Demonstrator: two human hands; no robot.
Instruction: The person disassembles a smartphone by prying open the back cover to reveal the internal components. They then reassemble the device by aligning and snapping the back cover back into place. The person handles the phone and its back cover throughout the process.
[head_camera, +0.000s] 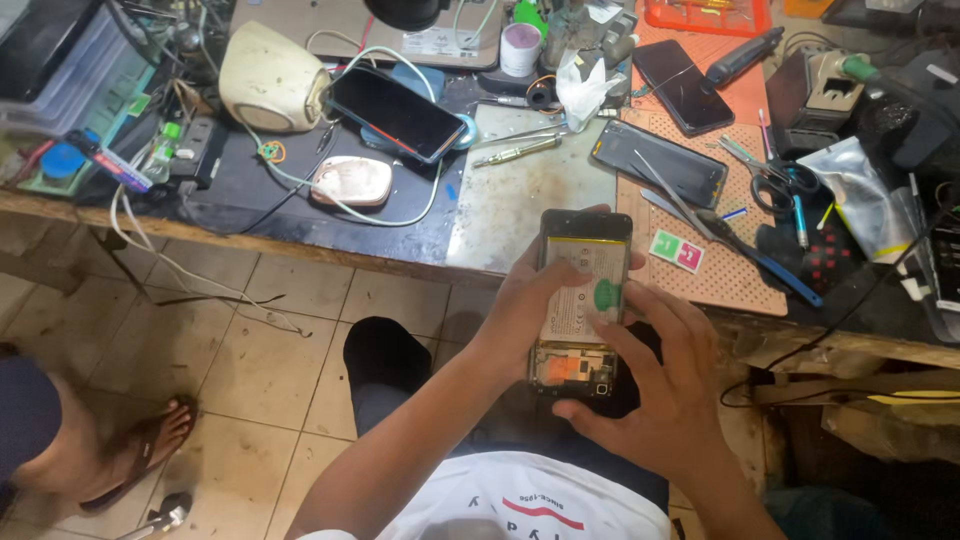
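Both hands hold an opened phone above the lap, at the workbench edge.

The left hand (525, 310) grips the opened phone (583, 300) from its left side; the right hand (665, 385) closes on its lower right, fingers touching a green tab (607, 295) on the battery. Beyond them on the workbench (250, 195) lie tweezers (690, 210), two more phones (660, 162) and a white cable (400, 205).

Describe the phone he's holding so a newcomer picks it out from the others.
Below the workbench front edge, over the person's lap, both hands cradle an opened phone. Unlike the dark-screened phones lying on the bench, its back is off, showing a pale battery and a green sticker.
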